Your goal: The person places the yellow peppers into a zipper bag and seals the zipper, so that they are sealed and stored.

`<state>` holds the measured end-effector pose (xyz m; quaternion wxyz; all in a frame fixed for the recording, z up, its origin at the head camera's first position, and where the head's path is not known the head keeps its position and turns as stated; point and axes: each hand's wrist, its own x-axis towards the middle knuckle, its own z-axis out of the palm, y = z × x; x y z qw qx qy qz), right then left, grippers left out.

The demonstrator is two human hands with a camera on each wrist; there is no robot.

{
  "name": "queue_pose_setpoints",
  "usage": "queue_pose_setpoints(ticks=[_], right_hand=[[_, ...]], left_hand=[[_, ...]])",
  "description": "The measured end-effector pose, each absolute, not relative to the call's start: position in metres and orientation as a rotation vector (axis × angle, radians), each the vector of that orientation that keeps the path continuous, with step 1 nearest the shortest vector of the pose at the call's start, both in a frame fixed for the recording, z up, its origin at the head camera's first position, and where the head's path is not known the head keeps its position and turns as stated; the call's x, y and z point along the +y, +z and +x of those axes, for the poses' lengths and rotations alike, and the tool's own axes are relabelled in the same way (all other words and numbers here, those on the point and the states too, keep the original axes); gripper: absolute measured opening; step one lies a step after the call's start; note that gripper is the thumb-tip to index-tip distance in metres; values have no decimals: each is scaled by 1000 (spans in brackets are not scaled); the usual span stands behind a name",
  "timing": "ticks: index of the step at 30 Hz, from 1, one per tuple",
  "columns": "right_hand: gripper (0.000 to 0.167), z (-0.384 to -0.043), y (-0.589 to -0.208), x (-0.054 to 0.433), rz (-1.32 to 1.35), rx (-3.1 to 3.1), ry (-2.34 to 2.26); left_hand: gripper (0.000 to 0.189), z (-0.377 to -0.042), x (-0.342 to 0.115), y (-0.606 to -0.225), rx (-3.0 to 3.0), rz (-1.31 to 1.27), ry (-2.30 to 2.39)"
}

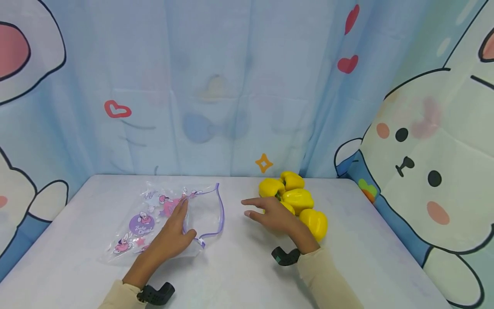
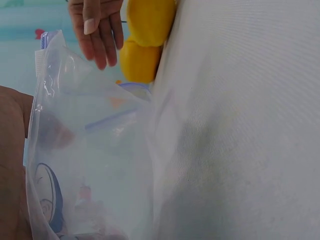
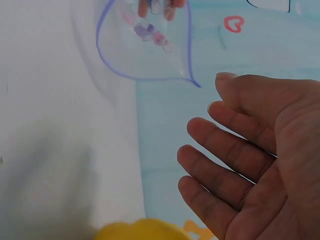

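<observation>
A clear plastic zip bag (image 1: pixel 135 234) with pink and purple cartoon prints lies on the left of the table. Its purple-edged mouth stands open toward the right. My left hand (image 1: pixel 171 238) lies over the bag and grips its plastic just behind the mouth. Seen from the right wrist, the left fingertips (image 3: pixel 172 11) show through the clear film. My right hand (image 1: pixel 275 214) hovers over the table right of the bag mouth, fingers extended and holding nothing. Several yellow bell peppers (image 1: pixel 298 201) lie grouped beside and behind it; the hand partly hides one.
The white table (image 1: pixel 239 274) ends at a blue cartoon-print curtain (image 1: pixel 231 86) at the back. More of the curtain, with a large rabbit print, flanks the right side. A black wrist device (image 1: pixel 156 295) sits on each wrist.
</observation>
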<state>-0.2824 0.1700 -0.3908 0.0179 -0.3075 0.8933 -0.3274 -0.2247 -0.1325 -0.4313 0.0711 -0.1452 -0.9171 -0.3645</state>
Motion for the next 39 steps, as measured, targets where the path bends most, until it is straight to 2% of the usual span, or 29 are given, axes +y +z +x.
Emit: queue_pose_setpoints(ticks=[11, 23, 33, 39], right_hand=[[43, -291, -379, 208, -894, 2770, -1130], [48, -297, -364, 256, -681, 2731, -1187], [49, -297, -370, 264, -502, 2666, -1157], [49, -301, -378, 264, -505, 2652, -1145]], left_hand=[[84, -224, -131, -431, -2761, -450, -1083], [84, -223, -131, -428, -2759, -435, -1060], [83, -223, -132, -431, -2748, -443, -1059], [83, -222, -130, -432, -2770, -426, -1063]])
